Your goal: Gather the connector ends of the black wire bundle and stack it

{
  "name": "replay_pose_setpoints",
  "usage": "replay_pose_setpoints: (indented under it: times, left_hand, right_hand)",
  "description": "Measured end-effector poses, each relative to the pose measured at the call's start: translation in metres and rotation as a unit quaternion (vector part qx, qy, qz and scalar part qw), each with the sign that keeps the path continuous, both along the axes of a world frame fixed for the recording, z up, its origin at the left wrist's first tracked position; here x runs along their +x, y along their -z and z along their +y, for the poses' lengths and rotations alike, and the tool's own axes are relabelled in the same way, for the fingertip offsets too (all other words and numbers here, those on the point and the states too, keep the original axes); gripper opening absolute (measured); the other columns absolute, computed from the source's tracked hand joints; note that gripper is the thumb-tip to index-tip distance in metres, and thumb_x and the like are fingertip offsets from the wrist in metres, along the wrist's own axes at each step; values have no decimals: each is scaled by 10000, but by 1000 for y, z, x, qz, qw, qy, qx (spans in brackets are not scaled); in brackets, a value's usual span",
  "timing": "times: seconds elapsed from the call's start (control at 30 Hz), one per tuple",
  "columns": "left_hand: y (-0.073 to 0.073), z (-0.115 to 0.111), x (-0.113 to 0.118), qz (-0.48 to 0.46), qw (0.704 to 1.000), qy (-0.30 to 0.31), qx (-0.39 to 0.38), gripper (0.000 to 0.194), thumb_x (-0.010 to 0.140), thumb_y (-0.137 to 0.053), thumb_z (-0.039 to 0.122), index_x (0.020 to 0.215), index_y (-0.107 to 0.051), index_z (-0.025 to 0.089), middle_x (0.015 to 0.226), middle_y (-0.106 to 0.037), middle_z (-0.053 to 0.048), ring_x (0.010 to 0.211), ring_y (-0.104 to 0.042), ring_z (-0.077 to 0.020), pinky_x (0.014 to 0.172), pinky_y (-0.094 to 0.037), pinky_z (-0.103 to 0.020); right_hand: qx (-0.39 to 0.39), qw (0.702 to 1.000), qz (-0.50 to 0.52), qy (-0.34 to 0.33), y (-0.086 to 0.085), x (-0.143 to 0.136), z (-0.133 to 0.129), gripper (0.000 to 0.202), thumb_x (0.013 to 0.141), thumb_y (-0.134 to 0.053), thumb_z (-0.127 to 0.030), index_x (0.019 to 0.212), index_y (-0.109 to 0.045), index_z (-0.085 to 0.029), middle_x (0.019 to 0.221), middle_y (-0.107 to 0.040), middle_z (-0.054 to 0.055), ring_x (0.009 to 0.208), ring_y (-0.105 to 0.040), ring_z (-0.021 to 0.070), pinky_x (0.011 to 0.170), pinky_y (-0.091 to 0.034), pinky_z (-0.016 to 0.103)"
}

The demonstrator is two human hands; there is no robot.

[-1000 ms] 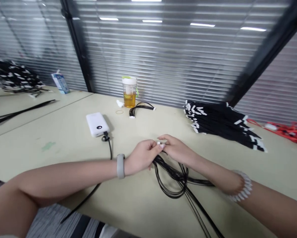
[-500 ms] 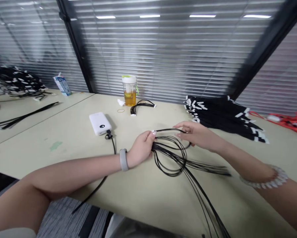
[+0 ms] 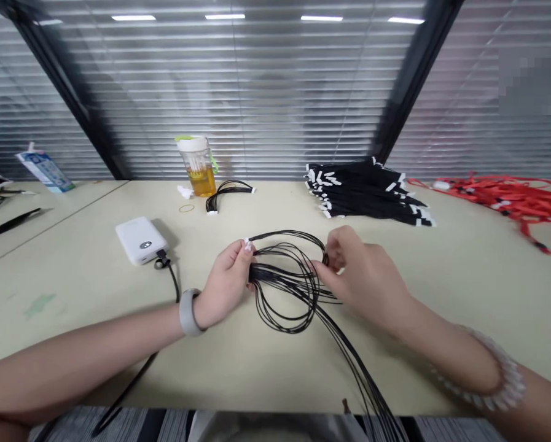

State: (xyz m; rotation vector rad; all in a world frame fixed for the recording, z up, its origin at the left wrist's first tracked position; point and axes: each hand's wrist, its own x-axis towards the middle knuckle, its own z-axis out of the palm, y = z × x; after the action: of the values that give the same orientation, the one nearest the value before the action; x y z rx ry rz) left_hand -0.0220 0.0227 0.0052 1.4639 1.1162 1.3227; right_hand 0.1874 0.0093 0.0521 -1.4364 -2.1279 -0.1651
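Black wires (image 3: 287, 279) with a small white connector (image 3: 247, 244) are pinched in my left hand (image 3: 226, 279), its thumb on the connector. From there the wires loop to the right, and a long strand hangs over the table's front edge. My right hand (image 3: 358, 276) is at the right side of the loops, thumb and fingers curled around the black wires. The fingertips partly hide where the wires pass between them.
On the pale table (image 3: 238, 374) are a white power bank (image 3: 139, 239) with a cable, a cup of yellow liquid (image 3: 200, 175), a short black harness (image 3: 229, 190), a pile of black cables (image 3: 367, 190), red cables (image 3: 510, 193) and a blue-white carton (image 3: 47, 172).
The view has turned to the right, showing more red cables. My right hand has moved down beside the loops, and its fingers have closed on the wires. My left hand keeps its pinch.
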Motion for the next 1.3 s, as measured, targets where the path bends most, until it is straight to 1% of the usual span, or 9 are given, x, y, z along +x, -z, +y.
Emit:
replay_pose_setpoints:
  times: [0.13, 0.23, 0.33, 0.57, 0.7, 0.87, 1.07, 1.2, 1.3]
  left_hand:
    - [0, -1, 1, -16, 1000, 10, -3, 382, 875, -435, 541, 744, -442, 183, 536, -432, 66, 383, -423, -64, 361, -365, -179]
    - [-2, -6, 3, -11, 1000, 10, 0, 382, 880, -420, 544, 751, -441, 185, 525, -415, 68, 382, -417, -67, 350, -347, -172]
    - [-4, -12, 5, 7, 1000, 8, 1, 372, 883, -420, 535, 767, -448, 184, 578, -427, 59, 399, -418, -63, 358, -366, -170]
    - [0, -21, 8, 38, 997, 58, 30, 351, 888, -420, 506, 752, -453, 184, 608, -409, 46, 408, -414, -74, 352, -365, -186]
    - [3, -21, 8, 76, 993, 54, 74, 313, 903, -420, 450, 750, -469, 182, 608, -435, 31, 458, -410, -87, 418, -377, -198]
    - [2, -21, 7, 124, 987, 44, 96, 310, 911, -406, 427, 739, -479, 180, 572, -452, 25, 481, -415, -102, 449, -368, -204]
    - [1, -21, 9, 96, 993, 46, 41, 337, 877, -446, 484, 731, -483, 182, 575, -435, 32, 443, -393, -92, 408, -348, -204]
    - [4, -15, 10, 85, 996, 22, 10, 368, 874, -452, 501, 693, -455, 181, 567, -383, 44, 444, -365, -79, 396, -333, -188]
    - [8, -8, 9, 52, 997, 10, -57, 375, 871, -436, 538, 744, -460, 186, 576, -396, 51, 386, -333, -62, 338, -299, -182]
  right_hand:
    - [105, 988, -115, 3, -1, 1, -15, 198, 813, -550, -296, 662, -492, -183, 598, -568, 16, 534, -496, 143, 491, -189, 255]
    - [0, 995, -83, -53, 0, 1, -16, 313, 845, -507, -314, 565, -473, -178, 493, -489, -12, 465, -394, 101, 487, -196, 256]
    - [-122, 986, -5, -115, 1, 1, -11, 288, 861, -471, -244, 586, -503, -168, 521, -501, -21, 490, -386, 81, 515, -258, 235]
    - [-207, 937, 102, -263, 9, -7, -8, 271, 907, -436, -223, 644, -459, -166, 590, -486, -37, 543, -397, 69, 537, -317, 206]
    - [-236, 911, 141, -308, 14, -13, -8, 276, 895, -467, -224, 626, -434, -170, 549, -445, -61, 500, -353, 56, 492, -307, 194]
    - [-238, 917, 129, -291, 13, -12, -7, 241, 891, -471, -225, 656, -460, -174, 571, -495, -53, 507, -397, 66, 505, -333, 212]
    - [-223, 937, 63, -260, 12, -10, -7, 137, 875, -479, -173, 748, -529, -179, 659, -590, -21, 571, -507, 100, 558, -393, 230]
    - [-124, 965, -93, -213, 12, -2, -1, 158, 875, -454, -119, 814, -597, -152, 784, -655, 50, 690, -573, 154, 648, -414, 283]
    - [-7, 979, -171, -107, 9, 12, 7, 199, 851, -475, -115, 732, -630, -145, 760, -636, 88, 721, -559, 197, 623, -385, 310]
